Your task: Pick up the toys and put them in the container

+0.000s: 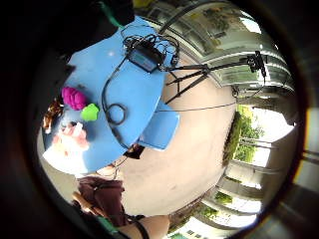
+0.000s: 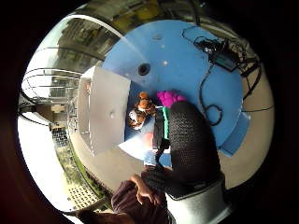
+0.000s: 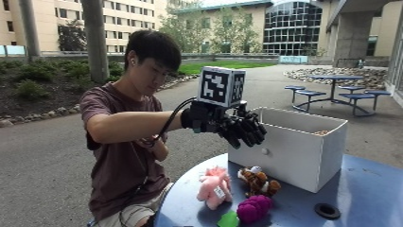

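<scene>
— So why is the gloved right hand [image 3: 242, 127] hovering mid-frame?
— Fingers [image 3: 252, 134] loosely curled, empty; the toys [image 3: 214, 187] sit low on the tabletop [image 3: 365, 194] before the container [image 3: 296, 151].

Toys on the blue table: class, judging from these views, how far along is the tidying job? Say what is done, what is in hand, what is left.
Done: nothing visibly; the white container's contents are mostly hidden. In hand: nothing; the gloved right hand hovers above the toys, holding none. Left: the pink plush, the tiger plush, the magenta toy and the green toy, all on the blue table.
</scene>
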`<action>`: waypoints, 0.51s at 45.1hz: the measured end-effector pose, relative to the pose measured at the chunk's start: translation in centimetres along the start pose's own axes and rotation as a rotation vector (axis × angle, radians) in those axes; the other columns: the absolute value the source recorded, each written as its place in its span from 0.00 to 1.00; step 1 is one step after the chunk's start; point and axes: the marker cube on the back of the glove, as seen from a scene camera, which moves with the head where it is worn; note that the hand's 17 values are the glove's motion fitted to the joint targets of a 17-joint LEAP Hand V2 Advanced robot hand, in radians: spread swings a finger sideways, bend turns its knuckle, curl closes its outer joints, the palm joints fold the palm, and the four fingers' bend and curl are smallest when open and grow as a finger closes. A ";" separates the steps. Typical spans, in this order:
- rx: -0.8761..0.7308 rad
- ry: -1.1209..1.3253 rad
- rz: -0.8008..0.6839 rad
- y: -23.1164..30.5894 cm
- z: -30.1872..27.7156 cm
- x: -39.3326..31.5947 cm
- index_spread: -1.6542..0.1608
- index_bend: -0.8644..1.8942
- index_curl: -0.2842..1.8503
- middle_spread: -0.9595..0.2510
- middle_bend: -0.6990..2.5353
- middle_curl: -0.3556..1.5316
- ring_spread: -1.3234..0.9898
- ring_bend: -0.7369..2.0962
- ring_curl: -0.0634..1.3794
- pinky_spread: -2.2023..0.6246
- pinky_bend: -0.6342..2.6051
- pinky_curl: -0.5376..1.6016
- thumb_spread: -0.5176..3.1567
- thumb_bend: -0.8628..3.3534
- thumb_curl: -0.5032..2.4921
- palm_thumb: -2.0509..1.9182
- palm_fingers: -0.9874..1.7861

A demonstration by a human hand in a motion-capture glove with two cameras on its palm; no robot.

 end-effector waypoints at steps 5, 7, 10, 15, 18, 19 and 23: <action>-0.004 0.000 -0.031 0.5 0.0 -0.6 0.83 0.35 0.15 0.73 0.27 0.22 0.56 0.37 0.09 0.78 0.38 0.33 0.35 0.21 0.18 0.52 0.39; 0.003 0.003 -0.044 0.9 -0.1 -1.0 0.82 0.35 0.16 0.73 0.27 0.22 0.56 0.38 0.11 0.78 0.40 0.34 0.38 0.21 0.19 0.52 0.38; 0.014 0.009 -0.066 1.5 -0.3 -1.7 0.81 0.35 0.17 0.72 0.27 0.24 0.55 0.39 0.12 0.78 0.41 0.36 0.42 0.21 0.19 0.52 0.37; 0.011 0.024 -0.108 2.6 -0.4 -3.1 0.80 0.36 0.18 0.71 0.27 0.25 0.55 0.41 0.13 0.78 0.43 0.37 0.46 0.21 0.21 0.52 0.36; -0.001 0.036 -0.131 3.3 -0.3 -3.9 0.80 0.36 0.18 0.71 0.27 0.27 0.55 0.41 0.14 0.78 0.43 0.38 0.48 0.21 0.21 0.52 0.35; -0.004 0.039 -0.137 3.6 -0.3 -4.2 0.80 0.36 0.19 0.71 0.27 0.27 0.55 0.42 0.14 0.78 0.44 0.38 0.49 0.21 0.21 0.52 0.35; -0.005 0.045 -0.157 4.4 -0.3 -5.2 0.79 0.36 0.19 0.70 0.27 0.28 0.55 0.42 0.15 0.78 0.44 0.38 0.50 0.20 0.22 0.51 0.34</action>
